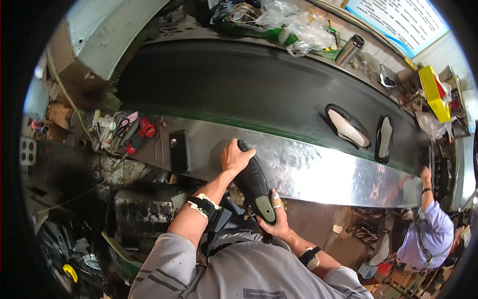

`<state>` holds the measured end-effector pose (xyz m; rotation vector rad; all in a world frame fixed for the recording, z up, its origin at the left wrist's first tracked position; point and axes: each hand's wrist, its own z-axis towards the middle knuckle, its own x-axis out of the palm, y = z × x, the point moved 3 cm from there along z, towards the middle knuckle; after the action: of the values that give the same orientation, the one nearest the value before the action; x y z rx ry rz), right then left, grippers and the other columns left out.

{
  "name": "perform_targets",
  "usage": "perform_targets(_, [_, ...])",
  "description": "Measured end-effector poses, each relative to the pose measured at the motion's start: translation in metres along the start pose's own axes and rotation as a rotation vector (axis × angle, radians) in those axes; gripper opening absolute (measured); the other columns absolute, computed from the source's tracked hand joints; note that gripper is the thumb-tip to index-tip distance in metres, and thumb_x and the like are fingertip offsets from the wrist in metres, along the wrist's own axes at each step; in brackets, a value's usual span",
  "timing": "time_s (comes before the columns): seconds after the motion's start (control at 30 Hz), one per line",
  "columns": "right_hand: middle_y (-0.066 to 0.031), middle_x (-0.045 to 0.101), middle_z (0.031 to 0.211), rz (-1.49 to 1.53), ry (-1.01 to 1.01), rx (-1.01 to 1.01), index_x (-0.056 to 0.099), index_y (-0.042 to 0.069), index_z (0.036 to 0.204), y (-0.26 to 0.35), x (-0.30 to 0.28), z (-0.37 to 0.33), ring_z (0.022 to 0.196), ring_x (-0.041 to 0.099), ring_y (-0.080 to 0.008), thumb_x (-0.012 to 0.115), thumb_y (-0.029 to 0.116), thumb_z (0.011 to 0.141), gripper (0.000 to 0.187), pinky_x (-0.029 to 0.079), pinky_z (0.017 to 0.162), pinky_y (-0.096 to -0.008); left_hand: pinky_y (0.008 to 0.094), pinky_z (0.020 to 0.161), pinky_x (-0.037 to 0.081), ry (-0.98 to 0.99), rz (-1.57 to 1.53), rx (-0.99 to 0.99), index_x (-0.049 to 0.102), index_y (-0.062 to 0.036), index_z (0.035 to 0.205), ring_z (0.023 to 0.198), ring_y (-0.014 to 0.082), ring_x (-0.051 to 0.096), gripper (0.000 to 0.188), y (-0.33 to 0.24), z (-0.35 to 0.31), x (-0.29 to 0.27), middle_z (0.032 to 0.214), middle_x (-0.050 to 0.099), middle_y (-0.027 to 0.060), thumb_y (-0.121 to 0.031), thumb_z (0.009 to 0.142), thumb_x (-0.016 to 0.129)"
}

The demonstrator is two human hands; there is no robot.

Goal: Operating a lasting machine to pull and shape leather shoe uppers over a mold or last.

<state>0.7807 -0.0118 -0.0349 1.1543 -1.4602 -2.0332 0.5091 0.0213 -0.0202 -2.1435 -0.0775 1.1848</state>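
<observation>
Both hands grip one shoe sole (255,185) above the steel ledge (318,167): left hand (235,157) wraps its toe end, right hand (275,222) cups the green heel, fingers closed.

Shoe sole (255,185): a matt, rubbery look is shown, black over most of its length, with a smoother olive-green patch at the heel end.
Conveyor belt (239,84): a dull black, rubber-like surface is seen, smooth and faintly streaked.
Metal apron (308,167): bright sheet metal along the belt's near edge is seen, brushed and reflective, with smeared highlights.
Two soles (347,127) on the belt: black rims around pale, matt insides are shown.
Phone (179,150): a glossy black slab is seen on the metal.
Flask (350,49): brushed steel is shown.
Bags (303,27): clear, crinkled plastic film is seen.
Sleeves (249,271): grey knitted cloth is worn.
</observation>
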Motion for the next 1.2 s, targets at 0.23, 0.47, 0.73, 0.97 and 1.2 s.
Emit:
perform_targets(0.23, [-0.0215,0.013,0.164,0.738,0.256,0.484,-0.002,0.003,0.158,0.041,-0.002,0.063,0.149,0.024,-0.0329,0.065,0.037,0.097,0.097,0.023,0.119,-0.042,0.0437,0.08,0.053,-0.101,-0.362,-0.001,0.063,0.0,0.096,0.087,0.0353,0.069,0.05,0.038,-0.034,-0.079,0.088,0.071,0.0192,-0.041,0.07,0.077])
perform_targets(0.47, [-0.0159,0.055,0.138,0.581,0.473,0.818,0.042,-0.003,0.146,0.15,0.089,0.099,0.13,0.05,-0.0235,0.062,0.036,0.098,0.066,0.043,0.104,-0.0327,0.0401,0.072,0.053,-0.491,-0.585,-0.066,0.063,-0.0003,0.091,0.076,0.0286,0.069,0.045,0.126,-0.14,-0.197,0.079,0.07,0.0145,-0.037,0.07,0.079])
perform_targets(0.73, [-0.0042,0.07,0.1,0.672,0.827,0.326,0.059,0.0,0.124,0.278,0.27,0.031,0.084,0.063,-0.0087,0.067,0.009,0.096,0.03,0.052,0.075,-0.0252,0.0461,0.079,0.051,-1.14,-0.511,-0.209,0.062,-0.0015,0.104,0.086,0.0421,0.067,0.049,0.28,-0.334,-0.347,0.089,0.07,0.0222,-0.043,0.08,0.072])
perform_targets(0.97, [-0.0029,0.072,0.095,0.933,1.132,0.501,0.066,0.006,0.113,0.409,0.402,-0.057,0.079,0.065,-0.0098,0.069,0.018,0.096,0.022,0.054,0.069,-0.0268,0.0265,0.078,0.045,-1.428,-1.022,-0.246,0.067,0.0014,0.101,0.085,0.0092,0.055,0.044,0.391,-0.496,-0.423,0.093,0.064,0.002,-0.042,0.098,0.062])
perform_targets(1.2, [-0.0033,0.072,0.098,0.971,1.094,0.584,0.068,0.006,0.113,0.443,0.495,-0.085,0.081,0.068,-0.0134,0.07,0.008,0.091,0.023,0.057,0.07,-0.0293,0.0253,0.049,0.042,-1.326,-1.763,-0.193,0.071,-0.0104,0.103,0.065,0.0118,0.064,0.033,0.418,-0.53,-0.38,0.088,0.073,0.0013,-0.04,0.097,0.06])
